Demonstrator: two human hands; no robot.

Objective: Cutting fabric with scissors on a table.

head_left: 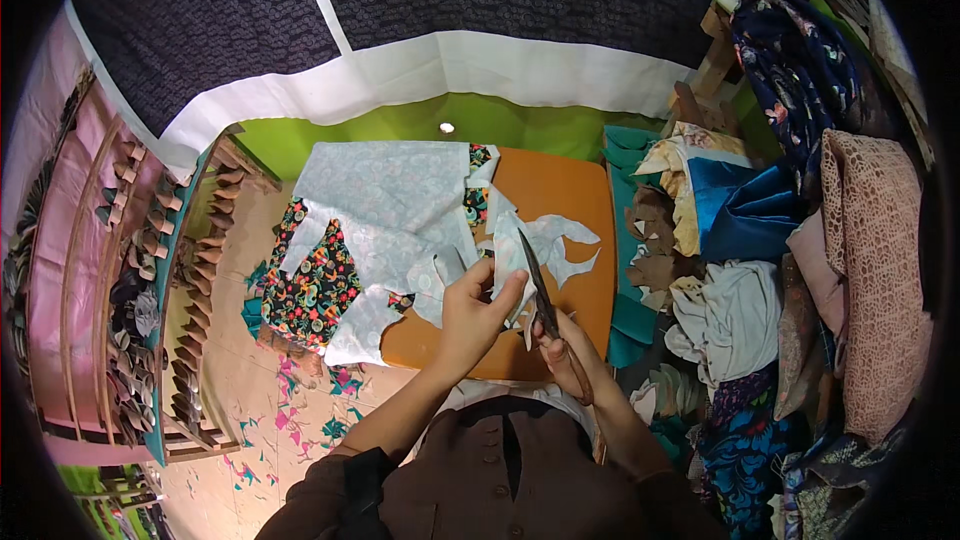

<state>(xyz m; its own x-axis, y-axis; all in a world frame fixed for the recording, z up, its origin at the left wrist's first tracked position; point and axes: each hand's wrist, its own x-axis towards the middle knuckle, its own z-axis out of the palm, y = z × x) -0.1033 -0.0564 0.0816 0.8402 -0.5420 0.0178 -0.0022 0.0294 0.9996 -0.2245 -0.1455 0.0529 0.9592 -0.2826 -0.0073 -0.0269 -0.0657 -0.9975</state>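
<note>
My right hand is wrapped round the handles of dark scissors, whose blades point up and away from me. Just left of them, my left hand pinches a cut piece of pale-backed fabric. The blades lie against or just in front of this piece; I cannot tell whether they are cutting it. Beyond my hands, a large cloth, pale on its reverse, lies over black floral fabric on an orange-brown table. Pale cut scraps lie on the table right of the held piece.
On the left stands a rack with rows of shoe-shaped forms. Pink and teal scraps litter the floor. Piled fabrics, among them shiny blue cloth and white cloth, crowd the right side. A dark patterned curtain hangs behind.
</note>
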